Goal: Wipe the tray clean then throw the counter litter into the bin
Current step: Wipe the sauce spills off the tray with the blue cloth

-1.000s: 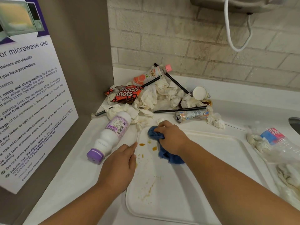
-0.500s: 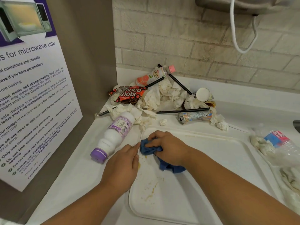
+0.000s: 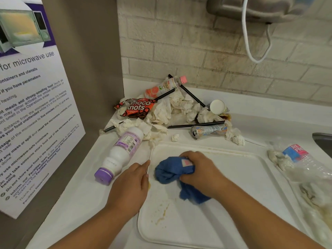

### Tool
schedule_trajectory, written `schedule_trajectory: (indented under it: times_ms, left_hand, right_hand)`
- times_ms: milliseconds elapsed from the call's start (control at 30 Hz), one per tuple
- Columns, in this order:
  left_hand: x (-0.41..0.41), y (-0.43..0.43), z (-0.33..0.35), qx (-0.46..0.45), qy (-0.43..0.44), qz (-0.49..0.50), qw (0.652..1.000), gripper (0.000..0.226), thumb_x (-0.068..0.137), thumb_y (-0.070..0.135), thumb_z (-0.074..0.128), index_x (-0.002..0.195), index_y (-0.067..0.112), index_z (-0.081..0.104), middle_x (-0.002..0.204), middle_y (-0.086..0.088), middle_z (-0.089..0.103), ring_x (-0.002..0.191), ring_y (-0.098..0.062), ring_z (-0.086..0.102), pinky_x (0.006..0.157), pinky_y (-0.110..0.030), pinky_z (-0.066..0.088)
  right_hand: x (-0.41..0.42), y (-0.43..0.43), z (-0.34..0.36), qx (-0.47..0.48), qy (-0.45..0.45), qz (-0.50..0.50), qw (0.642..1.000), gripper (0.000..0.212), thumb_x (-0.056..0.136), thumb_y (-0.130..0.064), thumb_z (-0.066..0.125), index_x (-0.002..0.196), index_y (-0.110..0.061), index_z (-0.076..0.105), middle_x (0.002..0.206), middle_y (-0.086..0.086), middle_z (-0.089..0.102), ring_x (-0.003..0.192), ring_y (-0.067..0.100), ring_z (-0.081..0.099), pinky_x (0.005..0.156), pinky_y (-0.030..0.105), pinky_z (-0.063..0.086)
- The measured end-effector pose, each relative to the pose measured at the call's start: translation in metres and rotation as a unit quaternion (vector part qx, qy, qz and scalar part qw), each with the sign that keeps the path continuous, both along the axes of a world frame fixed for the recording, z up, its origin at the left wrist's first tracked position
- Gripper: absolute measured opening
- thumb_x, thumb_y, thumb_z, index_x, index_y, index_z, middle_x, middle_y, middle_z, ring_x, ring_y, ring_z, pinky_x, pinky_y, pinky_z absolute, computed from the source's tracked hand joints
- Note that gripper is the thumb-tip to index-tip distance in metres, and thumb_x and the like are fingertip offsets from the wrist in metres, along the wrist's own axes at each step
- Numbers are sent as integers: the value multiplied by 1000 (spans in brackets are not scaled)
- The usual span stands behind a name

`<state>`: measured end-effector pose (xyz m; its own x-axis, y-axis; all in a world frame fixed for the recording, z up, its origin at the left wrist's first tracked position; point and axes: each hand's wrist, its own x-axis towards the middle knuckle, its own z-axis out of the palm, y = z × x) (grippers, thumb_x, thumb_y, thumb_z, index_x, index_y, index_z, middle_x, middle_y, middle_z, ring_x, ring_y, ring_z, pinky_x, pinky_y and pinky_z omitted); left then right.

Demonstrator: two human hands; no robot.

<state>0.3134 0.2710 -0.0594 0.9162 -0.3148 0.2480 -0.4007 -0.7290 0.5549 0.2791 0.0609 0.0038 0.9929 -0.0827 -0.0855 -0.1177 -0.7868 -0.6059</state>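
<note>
A white tray (image 3: 242, 178) lies on the counter with brown smears near its left front part. My right hand (image 3: 201, 172) grips a crumpled blue cloth (image 3: 172, 172) and presses it onto the tray's left side. My left hand (image 3: 130, 186) rests flat on the tray's left rim, fingers straight. Behind the tray lies a litter pile: crumpled tissues (image 3: 181, 106), a choco knots wrapper (image 3: 137, 107), an orange drink bottle (image 3: 161, 88), black straws (image 3: 195, 125), a crushed can (image 3: 208, 131) and a paper cup (image 3: 218, 106).
A white bottle with a purple cap (image 3: 120, 153) lies left of the tray. A crushed clear water bottle (image 3: 305, 162) and stained tissues (image 3: 316, 196) lie to the right. A sink edge (image 3: 323, 141) shows at far right. A microwave poster (image 3: 32, 112) hangs left.
My right hand has dragged the blue cloth from the tray's far left corner toward me, over the brown spots. My left hand stays on the rim.
</note>
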Motion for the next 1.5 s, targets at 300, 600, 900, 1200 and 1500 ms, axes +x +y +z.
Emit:
schedule_trajectory:
  times_ms: [300, 600, 900, 1200, 1500]
  left_hand:
    - [1, -1, 1, 4, -7, 1, 1000, 44, 96, 26, 41, 140, 29, 44, 110, 9, 58, 95, -12, 57, 75, -22, 43]
    - [0, -1, 1, 4, -6, 1, 1000, 44, 97, 29, 39, 142, 31, 40, 116, 10, 56, 99, -11, 56, 78, -21, 43]
    - [-1, 0, 3, 7, -4, 5, 1000, 44, 98, 31, 38, 142, 31, 38, 116, 11, 55, 98, -9, 55, 78, -20, 43]
    - [-1, -1, 2, 11, -5, 4, 1000, 44, 98, 29, 39, 142, 32, 39, 113, 10, 56, 96, -10, 55, 73, -18, 37]
    - [0, -1, 2, 14, 8, -2, 1000, 45, 98, 30, 37, 144, 32, 36, 111, 11, 53, 95, -7, 53, 73, -17, 39]
  right_hand:
    - [4, -33, 48, -130, -32, 39, 990, 67, 76, -41, 74, 135, -36, 45, 134, -12, 39, 124, 15, 38, 103, 28, 36]
    - [4, 11, -44, -231, -12, 14, 973, 105, 67, -86, 5, 151, -24, 15, 160, 2, 0, 147, 23, 0, 119, 36, 5]
    - [0, -9, -30, -55, -100, 82, 990, 13, 81, -18, 67, 93, -12, 67, 117, -12, 47, 109, 7, 45, 90, 13, 30]
    - [1, 24, -24, -62, -109, 207, 970, 41, 90, -8, 55, 131, -13, 54, 134, -16, 41, 123, -13, 24, 98, -5, 5]
    - [48, 16, -26, -107, -60, 108, 987, 60, 90, -6, 47, 147, -19, 31, 152, -3, 30, 141, 17, 27, 111, 22, 20]
